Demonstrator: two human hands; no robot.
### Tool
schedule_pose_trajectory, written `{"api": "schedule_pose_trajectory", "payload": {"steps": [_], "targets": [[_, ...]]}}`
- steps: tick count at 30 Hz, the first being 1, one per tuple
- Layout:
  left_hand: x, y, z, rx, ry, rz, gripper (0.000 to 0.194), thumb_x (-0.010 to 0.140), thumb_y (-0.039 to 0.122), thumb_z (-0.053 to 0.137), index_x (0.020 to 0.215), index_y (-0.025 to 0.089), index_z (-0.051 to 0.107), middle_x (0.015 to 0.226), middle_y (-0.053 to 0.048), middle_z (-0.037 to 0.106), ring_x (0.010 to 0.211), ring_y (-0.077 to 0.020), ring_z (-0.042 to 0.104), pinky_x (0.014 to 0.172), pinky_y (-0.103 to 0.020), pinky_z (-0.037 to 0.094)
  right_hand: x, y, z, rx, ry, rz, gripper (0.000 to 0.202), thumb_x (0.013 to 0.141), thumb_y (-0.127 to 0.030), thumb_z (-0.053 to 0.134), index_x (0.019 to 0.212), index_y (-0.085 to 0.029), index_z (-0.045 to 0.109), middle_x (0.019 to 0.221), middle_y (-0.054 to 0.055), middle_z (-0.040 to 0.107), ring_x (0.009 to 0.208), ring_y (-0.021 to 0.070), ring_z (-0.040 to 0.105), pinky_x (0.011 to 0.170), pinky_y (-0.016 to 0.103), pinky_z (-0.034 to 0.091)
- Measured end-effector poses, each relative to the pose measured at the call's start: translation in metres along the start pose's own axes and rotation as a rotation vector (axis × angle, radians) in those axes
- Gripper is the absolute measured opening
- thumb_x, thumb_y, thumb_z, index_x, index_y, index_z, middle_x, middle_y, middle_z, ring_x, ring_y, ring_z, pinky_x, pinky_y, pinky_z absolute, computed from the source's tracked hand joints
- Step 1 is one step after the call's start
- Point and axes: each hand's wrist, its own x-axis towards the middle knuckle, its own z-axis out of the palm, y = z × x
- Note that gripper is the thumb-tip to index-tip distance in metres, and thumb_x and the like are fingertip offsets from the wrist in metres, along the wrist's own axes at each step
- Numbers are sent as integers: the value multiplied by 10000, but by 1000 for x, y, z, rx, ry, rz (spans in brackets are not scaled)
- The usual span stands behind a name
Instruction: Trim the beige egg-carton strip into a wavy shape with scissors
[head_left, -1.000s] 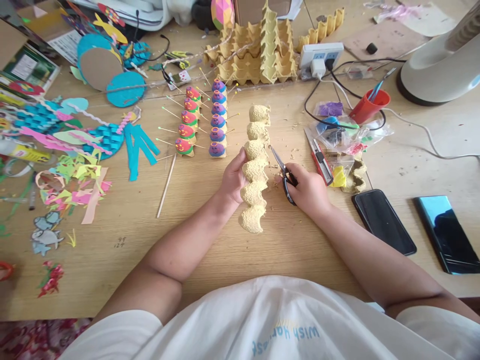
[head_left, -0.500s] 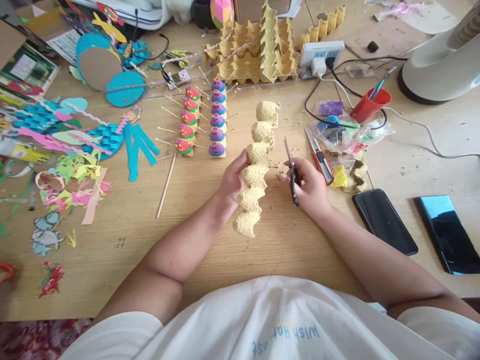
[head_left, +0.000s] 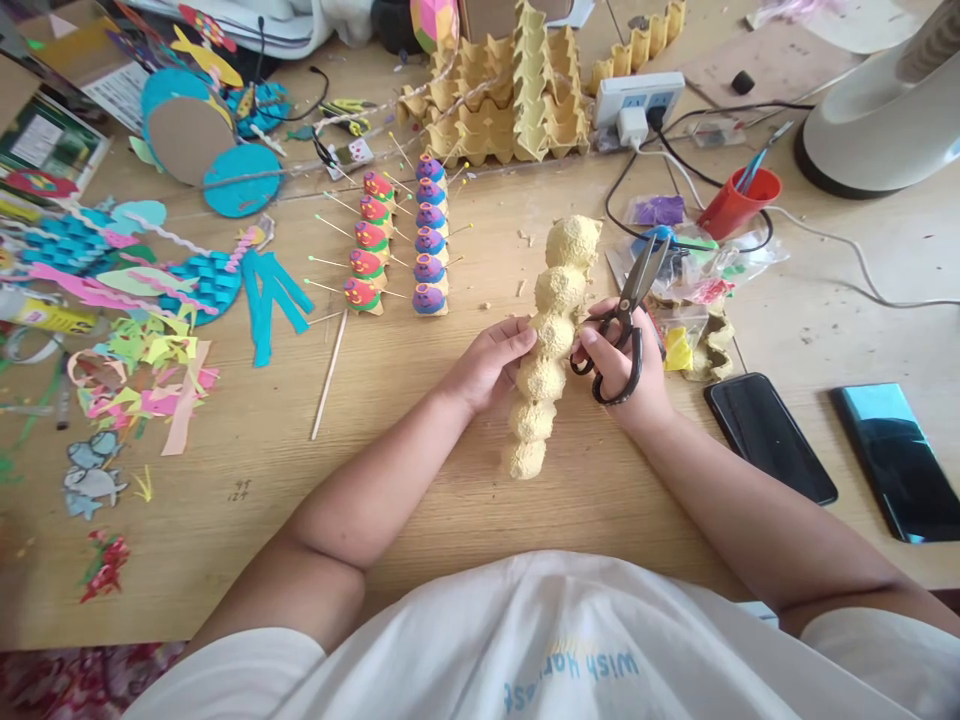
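A yellowish egg-carton strip [head_left: 541, 372] with a row of rounded bumps is held up over the table, bumps facing me. My left hand [head_left: 491, 362] grips its left edge near the middle, thumb on top. In my right hand [head_left: 634, 370] is a pair of black-handled scissors [head_left: 628, 325], blades pointing up and away to the right; the fingertips of this hand are close to the strip's right edge, and whether they touch it is hard to tell. Beyond lie two painted bumpy strips stuck with pins, one red and green [head_left: 369, 250], one purple [head_left: 430, 240].
Egg-carton trays [head_left: 502, 110] stand at the back beside a power strip [head_left: 637, 100]. To the right are a red cup [head_left: 741, 205], a utility knife partly hidden by my hand, and two phones [head_left: 771, 437]. Paper scraps [head_left: 142, 365] and blue paper crafts [head_left: 206, 285] cover the left.
The strip has moved right and turned so its bumps face up toward me. The scissors have rotated in my right hand, blades now swung to the right, and that hand is closer to the strip.
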Motion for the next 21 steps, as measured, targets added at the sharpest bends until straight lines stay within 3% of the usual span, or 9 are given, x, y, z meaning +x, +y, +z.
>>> {"api": "schedule_pose_trajectory", "payload": {"steps": [6,21], "targets": [[0,0,2,44,-20,18,460,734,512,996,924,175,748,798,-9,781,702,-163,763,624,-242,577,2,3,0,33,-3,16,483,845,-602,887,1082,-319,576,791,-40,642,684,171,662,608,332,561],[0,0,-1,36,12,-29,467,703,547,1003,829,196,721,742,11,723,601,-119,634,586,-239,497,0,-6,2,-36,20,-19,394,850,-468,878,1042,-301,577,778,-58,630,668,133,636,641,307,559]]}}
